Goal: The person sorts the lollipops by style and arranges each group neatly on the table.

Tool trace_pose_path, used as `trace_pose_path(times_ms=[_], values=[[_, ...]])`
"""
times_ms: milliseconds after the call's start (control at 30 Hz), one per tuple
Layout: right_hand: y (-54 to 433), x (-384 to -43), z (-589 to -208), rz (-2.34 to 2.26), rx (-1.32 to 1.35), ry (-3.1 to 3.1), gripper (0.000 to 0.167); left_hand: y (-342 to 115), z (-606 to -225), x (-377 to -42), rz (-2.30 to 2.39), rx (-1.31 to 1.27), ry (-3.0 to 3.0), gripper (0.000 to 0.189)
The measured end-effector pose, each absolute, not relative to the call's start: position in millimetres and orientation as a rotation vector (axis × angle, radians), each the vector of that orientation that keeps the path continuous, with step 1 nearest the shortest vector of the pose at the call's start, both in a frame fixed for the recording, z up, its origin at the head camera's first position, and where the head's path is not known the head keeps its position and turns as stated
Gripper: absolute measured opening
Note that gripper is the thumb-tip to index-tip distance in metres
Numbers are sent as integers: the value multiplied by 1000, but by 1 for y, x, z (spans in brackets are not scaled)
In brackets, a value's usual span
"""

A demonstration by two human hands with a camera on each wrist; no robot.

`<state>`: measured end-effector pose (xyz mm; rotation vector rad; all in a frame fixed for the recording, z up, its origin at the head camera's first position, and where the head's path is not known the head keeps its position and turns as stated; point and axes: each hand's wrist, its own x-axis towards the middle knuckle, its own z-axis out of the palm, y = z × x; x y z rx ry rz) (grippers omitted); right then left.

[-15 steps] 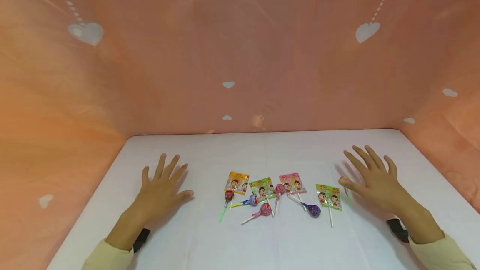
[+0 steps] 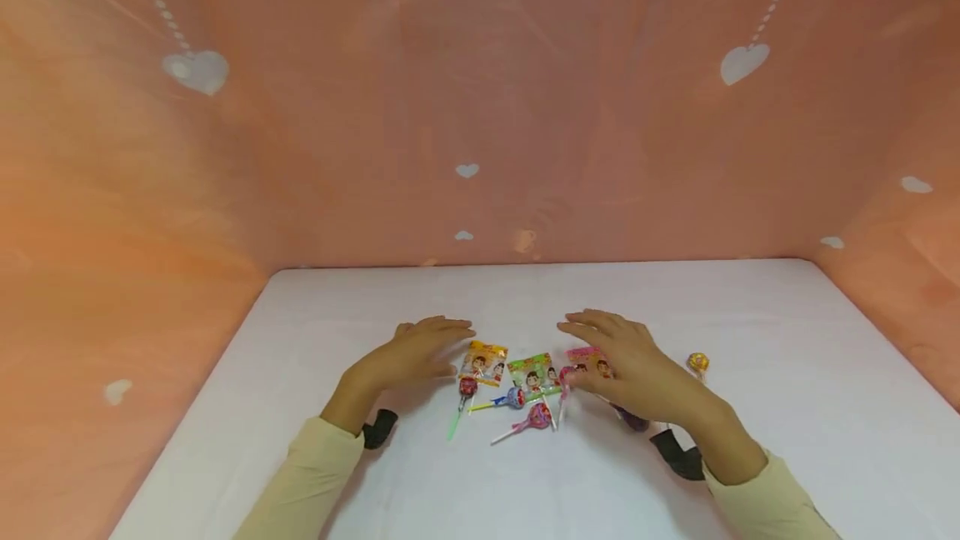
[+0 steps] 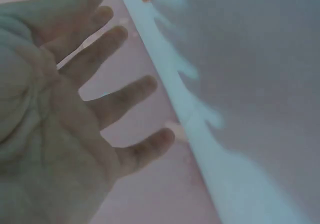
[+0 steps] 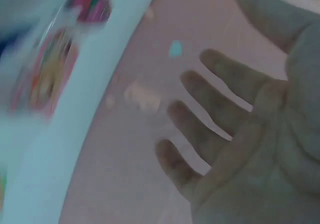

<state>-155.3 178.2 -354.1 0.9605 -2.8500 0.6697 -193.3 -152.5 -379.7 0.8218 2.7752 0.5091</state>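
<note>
In the head view my left hand [image 2: 411, 354] hovers at the left end of a group of lollipops, fingers extended and nothing held. The yellow-wrapped flat lollipop [image 2: 484, 362] and a dark red ball lollipop [image 2: 467, 388] are nearest to it. My right hand [image 2: 637, 369], also with straight spread fingers and holding nothing, is above the right part of the group. It partly covers the pink flat lollipop [image 2: 588, 358] and a purple ball lollipop [image 2: 633, 419]. Between the hands lie a green flat lollipop [image 2: 533, 375], a blue ball lollipop [image 2: 514, 397] and a pink ball lollipop [image 2: 539, 416].
A yellow ball lollipop [image 2: 698, 362] lies right of the right hand. Everything rests on a white table [image 2: 420, 490]. Behind it and at both sides hangs an orange-pink cloth [image 2: 360, 148] with white hearts. Each wrist carries a black strap piece [image 2: 678, 457].
Both hands have moved inward from the sides, toward the lollipops. The right hand now hides the green flat lollipop on the right and has uncovered the yellow ball lollipop.
</note>
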Motion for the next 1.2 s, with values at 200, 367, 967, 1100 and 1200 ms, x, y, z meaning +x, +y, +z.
trace_pose_path(times_ms=[200, 367, 967, 1100, 1200], values=[[151, -158, -368, 577, 1130, -2857, 44, -139, -389, -194, 637, 822, 2728, 52], [151, -161, -381, 637, 1111, -2916, 46, -132, -390, -193, 629, 795, 2744, 52], [156, -163, -388, 628, 1091, -3043, 53, -131, -385, -190, 560, 657, 2802, 50], [155, -162, -390, 659, 1057, -3071, 54, -125, -388, -189, 461, 649, 2834, 60], [155, -162, -391, 644, 1066, -3057, 53, -121, -389, -190, 370, 673, 2852, 69]])
